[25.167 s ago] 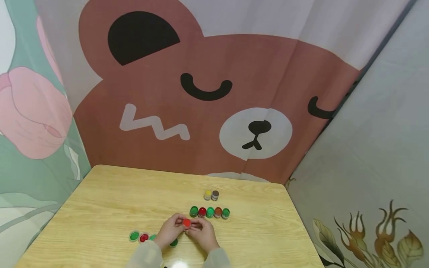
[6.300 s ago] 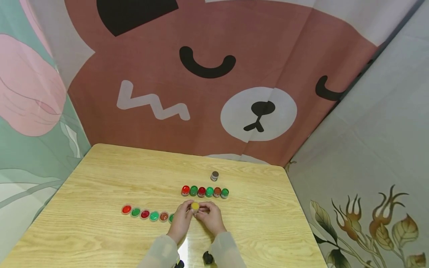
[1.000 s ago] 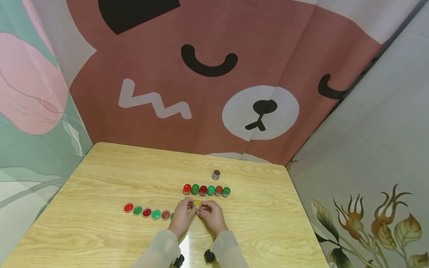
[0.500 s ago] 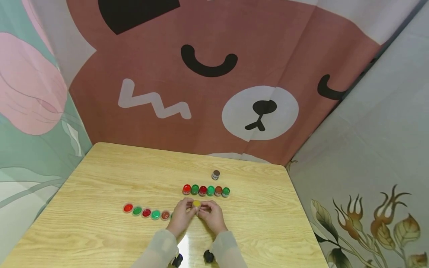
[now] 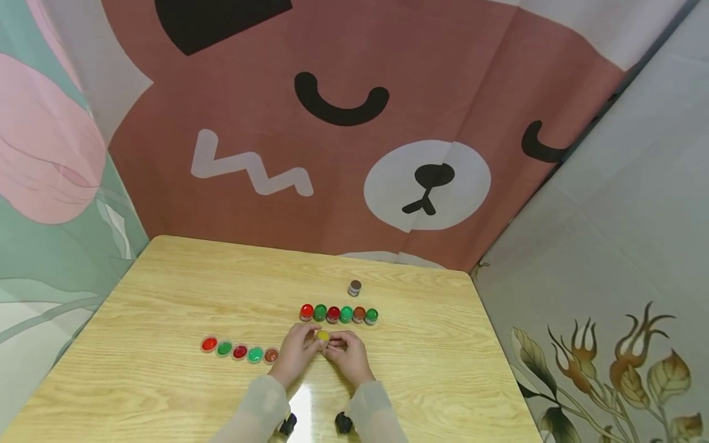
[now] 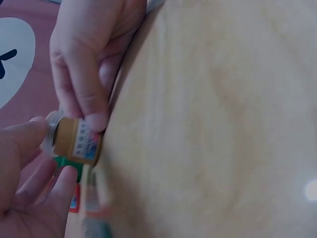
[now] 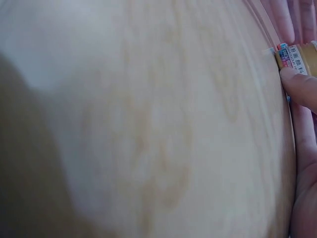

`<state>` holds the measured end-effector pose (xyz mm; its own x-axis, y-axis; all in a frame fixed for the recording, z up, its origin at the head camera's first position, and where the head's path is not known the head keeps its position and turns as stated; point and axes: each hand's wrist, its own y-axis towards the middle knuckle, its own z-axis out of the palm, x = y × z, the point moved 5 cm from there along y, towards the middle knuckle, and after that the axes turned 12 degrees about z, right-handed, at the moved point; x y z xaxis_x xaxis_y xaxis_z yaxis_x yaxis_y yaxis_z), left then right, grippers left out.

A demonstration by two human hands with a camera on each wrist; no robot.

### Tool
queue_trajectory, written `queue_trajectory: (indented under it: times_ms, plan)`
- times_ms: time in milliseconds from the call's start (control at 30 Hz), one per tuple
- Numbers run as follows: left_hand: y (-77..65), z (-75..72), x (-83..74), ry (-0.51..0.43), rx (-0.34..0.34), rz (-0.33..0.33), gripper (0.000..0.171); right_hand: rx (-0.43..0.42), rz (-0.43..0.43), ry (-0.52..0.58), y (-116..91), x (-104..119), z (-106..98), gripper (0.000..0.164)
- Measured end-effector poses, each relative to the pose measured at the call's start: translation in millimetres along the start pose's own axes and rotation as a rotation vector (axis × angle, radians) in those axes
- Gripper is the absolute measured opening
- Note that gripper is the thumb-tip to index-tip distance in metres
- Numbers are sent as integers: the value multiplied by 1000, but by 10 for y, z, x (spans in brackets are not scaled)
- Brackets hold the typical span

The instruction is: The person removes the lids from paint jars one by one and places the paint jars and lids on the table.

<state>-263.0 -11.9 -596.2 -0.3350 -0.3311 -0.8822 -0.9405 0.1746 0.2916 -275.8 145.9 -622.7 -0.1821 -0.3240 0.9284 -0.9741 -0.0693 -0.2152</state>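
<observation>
A small yellow paint jar (image 5: 322, 336) is held up between both hands over the middle of the table. My right hand (image 5: 349, 357) pinches its body, thumb on the printed label, as the left wrist view shows. My left hand (image 5: 296, 352) is at its clear lid (image 6: 50, 133), with the thumb against the rim and the fingers spread loosely round it. Just beyond the hands stands a row of paint jars without lids, from a red jar (image 5: 307, 312) to a green jar (image 5: 372, 316). Left of my left hand lies a row of paint-smeared lids, red lid (image 5: 208, 344) to brown lid (image 5: 271, 355).
A dark brown jar (image 5: 354, 288) stands alone behind the row. Black wrist cameras, one a black device (image 5: 343, 423), sit by the cuffs. The wooden table (image 5: 443, 369) ends at a bear-print curtain (image 5: 249, 123), with a grey flowered curtain (image 5: 609, 246) on the right.
Since the oldest frame, the red jar and its lid have joined their rows' left ends, and the yellow jar has left the back for my hands. Just now my left fingers have loosened and shifted left.
</observation>
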Motion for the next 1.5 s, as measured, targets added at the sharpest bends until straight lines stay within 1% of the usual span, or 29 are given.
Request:
queue_trajectory:
  times_ms: [100,200,300,400,467,567,767,867,900,1067,1267,1367,1500]
  plan:
    - [67,-45,-56,38,39,75,22,-1,-1,-4,-5,7,1,25]
    - [120,-67,-96,87,96,137,16,-1,3,0,-7,4,6,25]
    - [148,-67,-116,140,151,177,14,1,10,8,-12,1,11,25]
    - [166,-66,-133,174,183,197,12,2,19,8,-13,0,15,25]
    - [178,-67,-154,195,197,204,11,1,22,6,-15,2,16,24]
    - [197,-65,-193,225,222,197,10,1,23,6,-18,8,14,24]
    - [235,-54,-284,266,289,205,10,0,23,-2,-18,9,9,23]
    - [253,-46,-286,287,311,210,12,-5,15,-18,-9,0,10,24]
    - [256,-44,-279,291,317,200,11,-5,12,-17,-7,-3,13,24]
    - [276,-40,-271,290,339,196,11,-6,-4,7,0,-7,28,27]
    - [284,-50,-268,249,335,188,16,-26,-24,-2,6,-1,38,27]
    - [275,-52,-251,242,325,204,20,-29,-28,-2,3,8,39,26]
    - [263,-55,-225,214,297,215,19,-29,-34,-3,-18,31,40,27]
